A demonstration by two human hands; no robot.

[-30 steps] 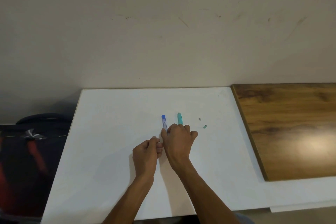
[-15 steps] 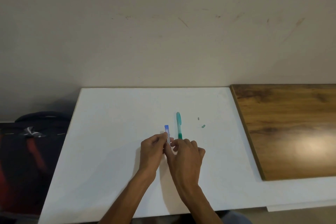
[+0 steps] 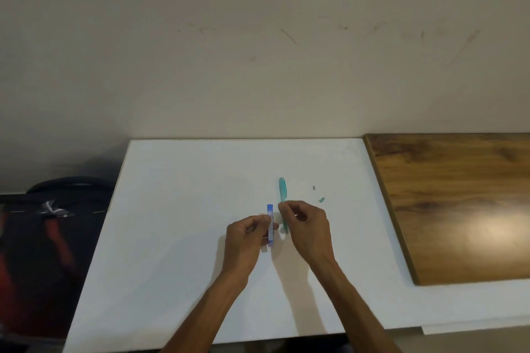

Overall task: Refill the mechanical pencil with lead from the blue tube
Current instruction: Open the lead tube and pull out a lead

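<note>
Lead tube in hand, pencil waiting open

The blue tube [image 3: 270,223] is pinched in the left hand [image 3: 249,233]; just right of it the green pencil [image 3: 283,203] lies on the worktop [image 3: 177,209], under the right hand [image 3: 308,226], fingers curled, contents unclear. Two small parts [image 3: 321,199] lie farther right; refilling seems not yet done.

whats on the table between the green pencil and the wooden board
Two small loose bits lie there on the white table: a grey piece and a teal piece, between the mechanical pencil and the wooden board, head view.
</note>
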